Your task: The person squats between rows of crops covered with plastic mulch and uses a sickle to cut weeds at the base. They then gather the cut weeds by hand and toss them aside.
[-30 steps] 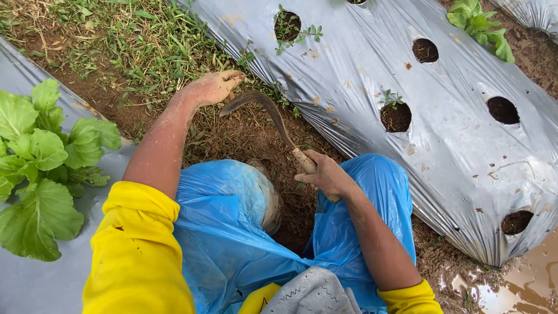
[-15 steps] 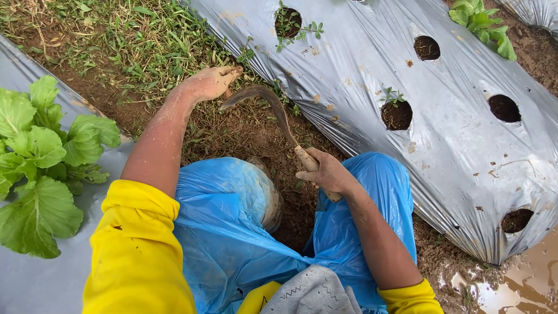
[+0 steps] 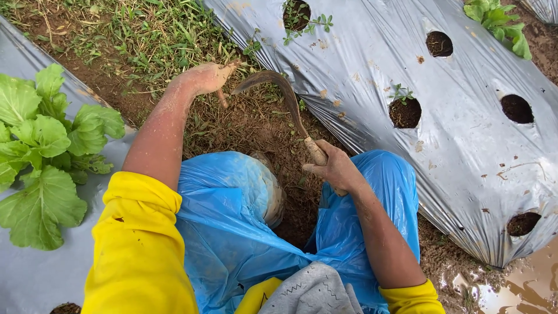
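The right hand was clenched on the sickle handle. Its curved blade ran far and left, tip just right of the left hand. That hand, fingers curled, was pressed into the weeds between the plastic sheets.

The sickle has a dull, soil-stained metal blade and a pale wooden handle. Silver plastic sheeting on the right looks glossy and wrinkled. Blue plastic leg covers shine smooth.
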